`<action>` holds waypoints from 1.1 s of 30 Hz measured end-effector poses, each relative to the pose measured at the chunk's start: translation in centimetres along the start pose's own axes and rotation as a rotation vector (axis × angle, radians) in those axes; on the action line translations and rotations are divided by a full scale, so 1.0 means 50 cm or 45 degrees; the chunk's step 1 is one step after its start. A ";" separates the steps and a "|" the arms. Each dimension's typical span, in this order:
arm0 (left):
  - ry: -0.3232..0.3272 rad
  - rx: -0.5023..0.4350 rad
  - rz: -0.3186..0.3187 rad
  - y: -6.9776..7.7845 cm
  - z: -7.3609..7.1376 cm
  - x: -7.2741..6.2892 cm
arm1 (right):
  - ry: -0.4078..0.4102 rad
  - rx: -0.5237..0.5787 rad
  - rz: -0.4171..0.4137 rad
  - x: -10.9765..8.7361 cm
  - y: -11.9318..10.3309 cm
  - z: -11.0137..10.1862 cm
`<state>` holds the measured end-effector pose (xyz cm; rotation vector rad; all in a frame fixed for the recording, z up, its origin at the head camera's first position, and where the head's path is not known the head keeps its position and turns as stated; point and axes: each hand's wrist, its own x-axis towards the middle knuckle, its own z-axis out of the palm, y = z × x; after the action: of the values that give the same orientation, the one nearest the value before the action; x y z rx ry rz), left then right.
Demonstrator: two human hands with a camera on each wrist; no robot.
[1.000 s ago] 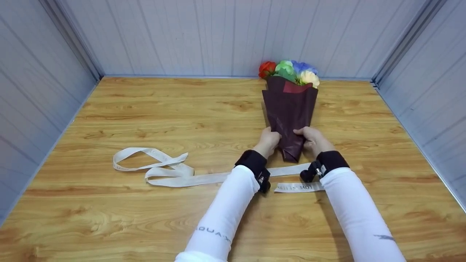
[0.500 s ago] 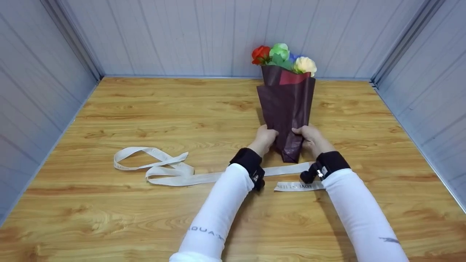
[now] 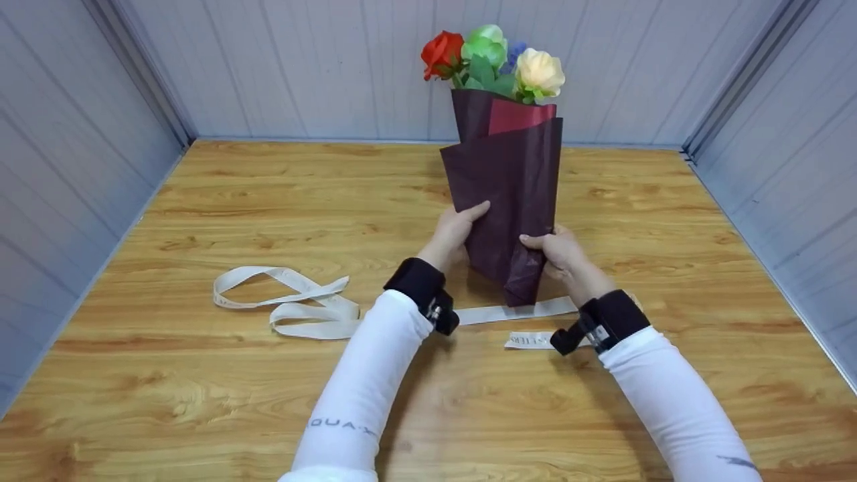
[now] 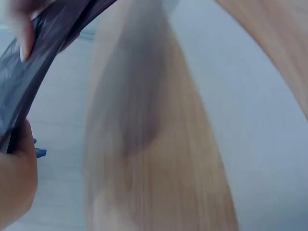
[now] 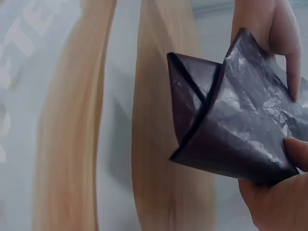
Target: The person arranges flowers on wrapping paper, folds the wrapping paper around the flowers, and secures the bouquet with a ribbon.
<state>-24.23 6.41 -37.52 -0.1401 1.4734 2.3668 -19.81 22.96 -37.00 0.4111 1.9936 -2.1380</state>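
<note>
In the head view a bouquet wrapped in dark maroon paper (image 3: 499, 181) stands nearly upright, tilted slightly left. Its top shows a red rose (image 3: 442, 55), a green flower (image 3: 486, 45), a cream flower (image 3: 539, 73) and a partly hidden blue one. My left hand (image 3: 452, 234) grips the wrapper's left side, thumb across the front. Lower down on the right, my right hand (image 3: 568, 258) holds it with the thumb over the front. Seen from the right wrist, the wrapper's folded bottom end (image 5: 202, 115) points out between both hands.
A white printed ribbon (image 3: 315, 329) lies looped on the wooden table (image 3: 201, 402) at left and runs right, behind the left wrist and below the bouquet. A lettered ribbon end (image 3: 525, 340) shows near the right wrist. Pale panel walls (image 3: 301, 73) enclose the back and sides.
The bouquet has risen from leaning toward the back wall to more upright, coming nearer and leftward. My left hand has moved left and up along the wrapper; the right keeps its hold.
</note>
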 end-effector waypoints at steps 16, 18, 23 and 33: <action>-0.430 -0.022 0.153 0.027 -0.084 -0.091 | -0.097 -0.038 -0.158 -0.102 0.070 0.074; -0.491 -0.039 0.147 0.028 -0.089 -0.105 | -0.139 -0.049 -0.208 -0.107 0.077 0.071; -0.594 -0.018 0.103 0.032 -0.097 -0.131 | -0.300 -0.038 -0.254 -0.111 0.073 0.060; -0.730 -0.073 0.095 0.035 -0.125 -0.152 | -0.454 0.100 -0.240 -0.114 0.079 0.065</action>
<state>-18.37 -1.66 -36.87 0.5435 1.1440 2.2368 -13.41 19.14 -38.68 -0.1478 1.8105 -2.2135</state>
